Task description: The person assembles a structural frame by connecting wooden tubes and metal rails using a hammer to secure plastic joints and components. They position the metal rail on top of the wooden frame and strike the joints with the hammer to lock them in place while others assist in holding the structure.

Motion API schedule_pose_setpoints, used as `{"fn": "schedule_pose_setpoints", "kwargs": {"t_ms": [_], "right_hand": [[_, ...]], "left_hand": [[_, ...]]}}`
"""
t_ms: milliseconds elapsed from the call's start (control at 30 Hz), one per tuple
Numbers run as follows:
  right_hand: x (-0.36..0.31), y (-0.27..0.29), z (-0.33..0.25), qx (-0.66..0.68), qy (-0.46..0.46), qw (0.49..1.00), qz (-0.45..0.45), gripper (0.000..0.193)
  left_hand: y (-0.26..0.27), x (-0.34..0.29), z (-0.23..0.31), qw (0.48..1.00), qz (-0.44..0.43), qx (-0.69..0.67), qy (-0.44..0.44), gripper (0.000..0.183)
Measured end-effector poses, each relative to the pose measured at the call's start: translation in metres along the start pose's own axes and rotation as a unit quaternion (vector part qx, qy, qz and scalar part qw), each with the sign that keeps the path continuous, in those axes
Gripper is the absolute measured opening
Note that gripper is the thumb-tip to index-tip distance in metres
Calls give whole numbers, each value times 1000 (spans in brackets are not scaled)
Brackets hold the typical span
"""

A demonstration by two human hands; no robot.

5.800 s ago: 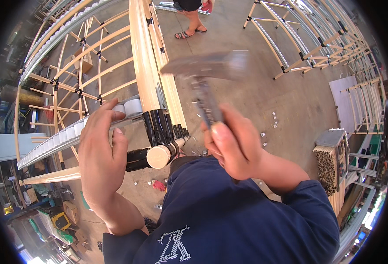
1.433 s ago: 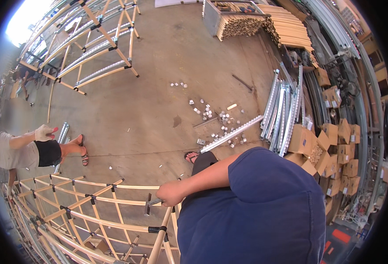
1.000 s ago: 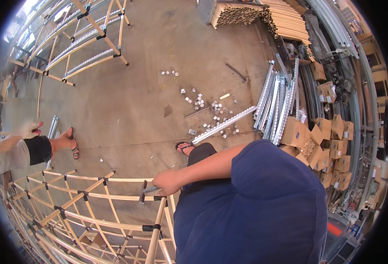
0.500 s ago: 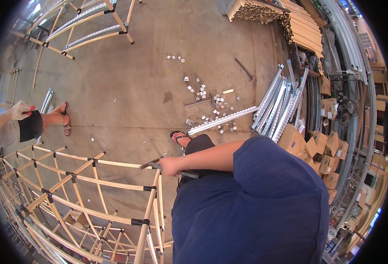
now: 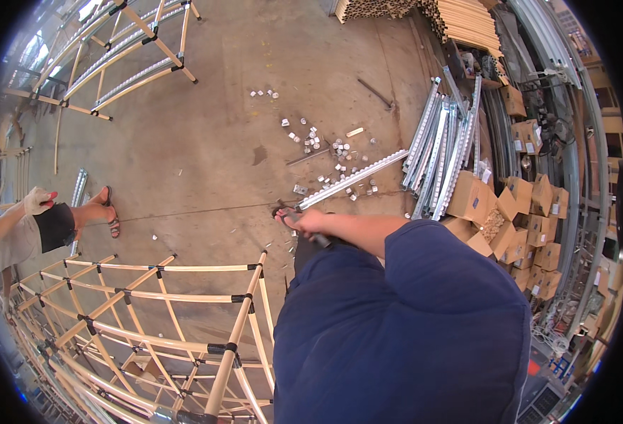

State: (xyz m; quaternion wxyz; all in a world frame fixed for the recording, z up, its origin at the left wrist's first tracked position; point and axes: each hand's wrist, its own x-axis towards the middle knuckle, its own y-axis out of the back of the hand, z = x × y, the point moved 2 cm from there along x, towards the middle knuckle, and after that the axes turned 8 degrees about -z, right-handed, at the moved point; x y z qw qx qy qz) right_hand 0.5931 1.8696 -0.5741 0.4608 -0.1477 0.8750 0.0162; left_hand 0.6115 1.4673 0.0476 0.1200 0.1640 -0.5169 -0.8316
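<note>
My right hand [image 5: 308, 222] is closed around a dark hammer [image 5: 321, 240], whose grip end shows below the fist; its head is partly lost against my sandalled foot. The arm reaches across in front of my dark blue shirt. Left of the hand stands a rack frame of beige tubes [image 5: 184, 297] joined by black connectors [image 5: 231, 347]. The hand is apart from the frame's nearest upper corner. My left hand is out of view.
A silver roller track [image 5: 357, 178] lies beyond my foot, beside scattered small white and grey parts [image 5: 339, 148]. More tracks [image 5: 442, 141] are piled at right, near cardboard boxes [image 5: 470, 196]. At left another person [image 5: 21, 225] wears a glove. A second rack [image 5: 124, 63] stands far left.
My right hand has moved right and away from the rack's corner, carrying the hammer towards my foot. The view has shifted, so the rack sits slightly lower.
</note>
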Motion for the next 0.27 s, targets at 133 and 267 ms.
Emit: {"fn": "schedule_pose_setpoints", "kwargs": {"t_ms": [133, 267], "right_hand": [[-63, 84, 46, -47, -178, 978, 99, 17], [-78, 125, 70, -370, -204, 906, 34, 19]], "left_hand": [[-2, -19, -12, 996, 71, -12, -50, 46], [8, -49, -26, 991, 127, -10, -41, 47]]}}
